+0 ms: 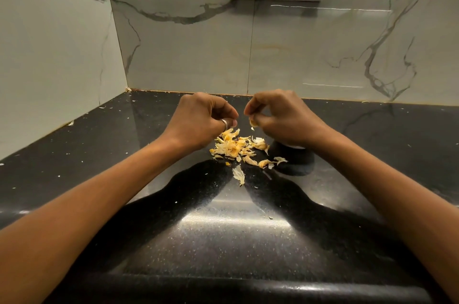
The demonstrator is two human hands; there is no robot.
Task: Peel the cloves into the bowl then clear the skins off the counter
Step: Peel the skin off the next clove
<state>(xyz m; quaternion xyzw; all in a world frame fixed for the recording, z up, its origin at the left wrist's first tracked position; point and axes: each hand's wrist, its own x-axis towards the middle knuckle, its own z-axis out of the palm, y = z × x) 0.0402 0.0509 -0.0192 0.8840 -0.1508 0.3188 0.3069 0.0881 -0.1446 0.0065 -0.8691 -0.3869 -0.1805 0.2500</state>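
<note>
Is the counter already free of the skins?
No, a heap of yellowish skins lies in the middle of the dark counter.

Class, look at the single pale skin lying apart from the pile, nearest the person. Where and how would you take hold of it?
Probably pinch the lone skin across its narrow width at mid-length, coming from above: it is thin, long and lies flat on the counter, with the pile just beyond.
</note>
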